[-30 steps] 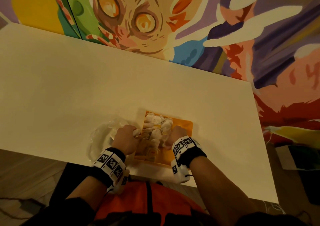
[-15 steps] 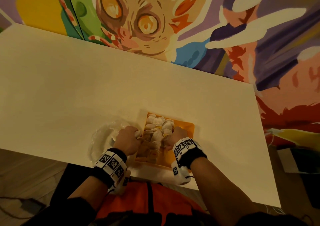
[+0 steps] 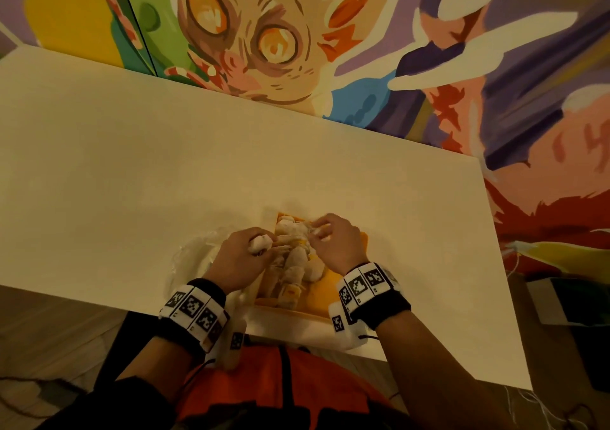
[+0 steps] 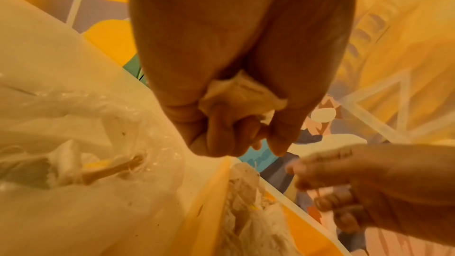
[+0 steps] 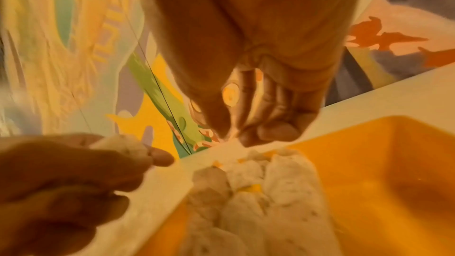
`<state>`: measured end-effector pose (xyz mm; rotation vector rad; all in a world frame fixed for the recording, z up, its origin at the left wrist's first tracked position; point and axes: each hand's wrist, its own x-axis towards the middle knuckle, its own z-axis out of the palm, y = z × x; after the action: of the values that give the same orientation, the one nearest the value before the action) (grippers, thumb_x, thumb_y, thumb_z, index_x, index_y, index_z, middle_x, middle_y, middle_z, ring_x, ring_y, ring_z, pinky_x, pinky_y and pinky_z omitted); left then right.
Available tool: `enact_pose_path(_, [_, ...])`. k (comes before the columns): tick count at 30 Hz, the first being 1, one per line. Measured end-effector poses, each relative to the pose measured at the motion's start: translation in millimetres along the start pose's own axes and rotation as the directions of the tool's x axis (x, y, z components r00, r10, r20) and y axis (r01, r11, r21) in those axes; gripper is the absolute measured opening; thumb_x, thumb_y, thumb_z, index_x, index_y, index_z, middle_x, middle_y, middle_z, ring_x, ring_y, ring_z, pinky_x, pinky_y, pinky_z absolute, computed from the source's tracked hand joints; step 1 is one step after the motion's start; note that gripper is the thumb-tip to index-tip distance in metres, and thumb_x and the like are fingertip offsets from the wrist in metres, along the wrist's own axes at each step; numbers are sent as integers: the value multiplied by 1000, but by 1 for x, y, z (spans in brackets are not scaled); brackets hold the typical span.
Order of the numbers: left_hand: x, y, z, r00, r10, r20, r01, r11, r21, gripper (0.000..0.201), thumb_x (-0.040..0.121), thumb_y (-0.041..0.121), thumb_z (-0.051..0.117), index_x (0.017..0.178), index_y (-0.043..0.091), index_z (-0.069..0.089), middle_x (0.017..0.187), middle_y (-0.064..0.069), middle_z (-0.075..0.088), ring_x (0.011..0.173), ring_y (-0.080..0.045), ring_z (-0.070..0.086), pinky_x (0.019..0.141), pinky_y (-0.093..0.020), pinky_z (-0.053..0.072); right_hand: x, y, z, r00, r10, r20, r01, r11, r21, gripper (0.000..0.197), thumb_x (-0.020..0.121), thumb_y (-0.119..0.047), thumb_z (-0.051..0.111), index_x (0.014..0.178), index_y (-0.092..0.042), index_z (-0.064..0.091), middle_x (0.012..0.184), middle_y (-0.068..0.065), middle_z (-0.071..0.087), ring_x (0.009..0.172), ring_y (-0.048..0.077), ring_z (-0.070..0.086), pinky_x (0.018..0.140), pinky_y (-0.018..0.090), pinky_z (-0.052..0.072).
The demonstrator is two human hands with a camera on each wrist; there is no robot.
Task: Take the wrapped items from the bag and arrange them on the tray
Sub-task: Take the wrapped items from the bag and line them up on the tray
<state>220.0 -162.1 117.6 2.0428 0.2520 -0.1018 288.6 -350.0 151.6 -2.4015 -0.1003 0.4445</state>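
Fingers hide wrapped item — contents unreadable.

Dim warm light, blurred wrist views, wide-angle distortion

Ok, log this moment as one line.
left hand: grips white wrapped item | right hand: pinching at wrapped pile | orange plastic tray: partly filled | clear plastic bag: left of tray
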Motion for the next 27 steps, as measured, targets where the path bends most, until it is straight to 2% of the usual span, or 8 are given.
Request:
enact_pose_path(3, [-2,7,0,998,46,43,-43,997,-58,17,82,17,75,97,19,69,90,8,69,79,-5,64,67,-23,53,-7,-18,5,976,-197,96,170,957,234,13,85,-20,73,98,-20,73,85,-11,67,78,-1,62,68,10,46])
enact_pose_path(7, [-5,14,-1,993,56,108,-38,985,-167,19,83,7,73,101,9,67,81,0,67,60,0,59,51,-16,46,-10,-23,17,931,-279,236,212,938,272,16,84,-21,74,100,-19,74,92,-5,68,85,5,63,74,17,49])
enact_pose_path(12, [-12,16,-2,990,70,126,-42,976,-213,14,87,12,70,100,12,67,73,8,66,58,-1,57,50,-17,45,-9,-21,20,943,-273,190,206,928,310,5,84,-19,74,89,-19,73,87,-5,70,83,10,65,73,19,51])
enact_pose_path(15, [-16,18,-2,992,16,122,18,961,-275,9,92,20,64,96,12,66,60,10,58,49,-5,49,45,-18,40,-7,-16,19,959,-250,130,188,912,365,5,84,-18,75,89,-19,73,87,-3,70,87,12,66,81,23,53])
enact_pose_path(19, [-16,19,-4,989,-113,100,142,919,-368,12,98,19,56,89,22,65,66,3,59,54,-19,46,42,-25,34,-4,-15,15,971,-231,65,186,896,403,8,84,-17,74,86,-23,71,87,-10,68,85,8,64,85,25,53])
enact_pose_path(22, [-17,23,-5,989,-119,90,146,897,-417,11,96,18,58,104,21,65,77,-4,63,54,-20,47,41,-23,35,-3,-14,14,970,-243,21,211,879,428,6,85,-16,74,90,-19,73,86,-3,71,82,10,66,83,30,56])
enact_pose_path(24, [-19,25,-7,991,-97,91,127,886,-446,22,92,17,64,112,27,64,81,-2,64,54,-16,49,43,-23,38,-4,-15,14,963,-268,0,244,875,419,7,85,-17,74,92,-17,74,88,1,72,81,13,68,82,31,57])
enact_pose_path(27, [-18,28,-6,988,-89,123,141,835,-532,25,90,27,65,115,26,65,70,3,59,52,-17,45,43,-22,35,-7,-17,14,947,-322,4,294,869,398,7,85,-18,73,92,-20,75,90,1,74,80,12,68,78,27,57])
